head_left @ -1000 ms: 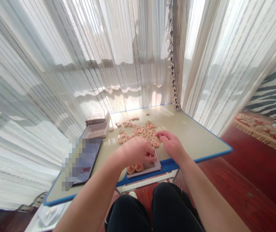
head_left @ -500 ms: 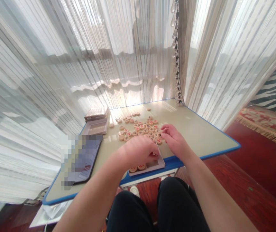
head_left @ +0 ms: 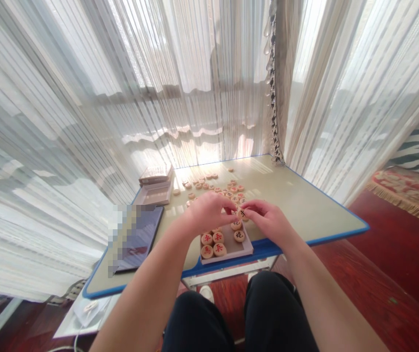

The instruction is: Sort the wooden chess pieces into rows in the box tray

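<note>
My right hand (head_left: 269, 220) pinches a round wooden Chinese chess piece (head_left: 243, 213) with a black character at the far right corner of a shallow box (head_left: 248, 248). My left hand (head_left: 209, 210) hovers over the box, thumb and forefinger apart, their tips close to that piece. Inside the box, red-marked pieces (head_left: 218, 237) stand in rows on the left. Two black-marked pieces (head_left: 239, 236) lie along its right side. My left hand hides part of the box and some pieces behind it.
More loose chess pieces (head_left: 240, 188) are spread over the pale table (head_left: 304, 205) beyond my hands. To the left lie a tablet (head_left: 139, 239), partly pixelated, and an open box part (head_left: 154, 193) beside a patterned lid (head_left: 156, 173). Curtains hang behind the blue-edged table.
My left hand has lifted from inside the box toward my right hand, uncovering black-marked pieces at the right side. My right hand has brought a piece to the box's corner. The view has shifted slightly.
</note>
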`<state>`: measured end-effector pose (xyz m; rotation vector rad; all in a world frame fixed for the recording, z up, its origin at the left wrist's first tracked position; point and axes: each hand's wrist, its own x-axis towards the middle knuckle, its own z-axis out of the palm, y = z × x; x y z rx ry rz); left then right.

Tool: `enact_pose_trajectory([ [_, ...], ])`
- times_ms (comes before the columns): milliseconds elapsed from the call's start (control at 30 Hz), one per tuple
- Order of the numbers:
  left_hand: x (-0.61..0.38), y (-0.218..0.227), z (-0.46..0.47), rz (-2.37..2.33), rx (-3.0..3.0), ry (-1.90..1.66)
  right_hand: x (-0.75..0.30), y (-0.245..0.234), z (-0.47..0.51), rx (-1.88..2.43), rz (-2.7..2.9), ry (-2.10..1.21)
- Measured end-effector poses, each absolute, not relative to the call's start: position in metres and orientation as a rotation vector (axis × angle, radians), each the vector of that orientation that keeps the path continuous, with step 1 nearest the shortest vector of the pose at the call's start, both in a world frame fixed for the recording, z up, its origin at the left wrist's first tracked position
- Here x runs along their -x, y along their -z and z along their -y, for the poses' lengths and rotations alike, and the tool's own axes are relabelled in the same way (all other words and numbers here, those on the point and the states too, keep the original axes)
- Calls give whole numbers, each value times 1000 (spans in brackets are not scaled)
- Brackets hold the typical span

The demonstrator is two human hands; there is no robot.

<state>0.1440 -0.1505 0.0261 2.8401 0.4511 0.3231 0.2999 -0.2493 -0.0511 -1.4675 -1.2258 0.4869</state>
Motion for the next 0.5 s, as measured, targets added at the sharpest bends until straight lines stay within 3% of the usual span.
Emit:
enact_pose_trajectory([
  [500, -147, -17, 148, -433, -2844, -361, -300, 49, 251, 1353, 1141, -693],
])
